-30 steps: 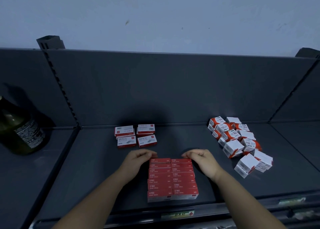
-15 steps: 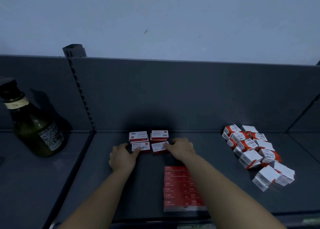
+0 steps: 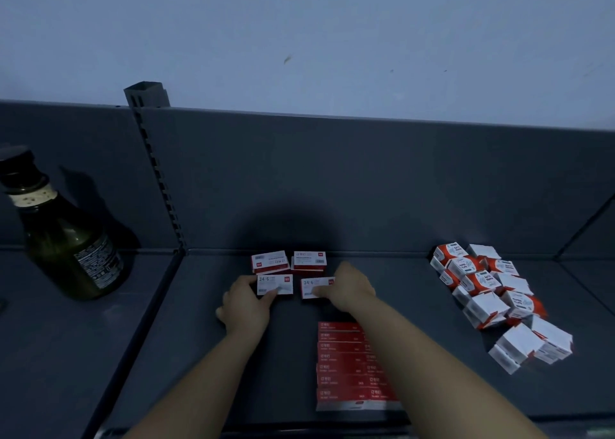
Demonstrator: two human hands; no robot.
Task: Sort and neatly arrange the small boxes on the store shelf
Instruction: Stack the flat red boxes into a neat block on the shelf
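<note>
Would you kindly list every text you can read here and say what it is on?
"24/6": left front box.
"24/6": right front box.
Back boxes, red boxes, orange boxes, bottle label: too small or blurred to read.

"24/6" on front L box (image 3: pixel 275 284), "24/6" on front R box (image 3: pixel 311 283), rest illegible

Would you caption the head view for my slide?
Left hand holds left box; right hand holds right box; grey shelf.
</note>
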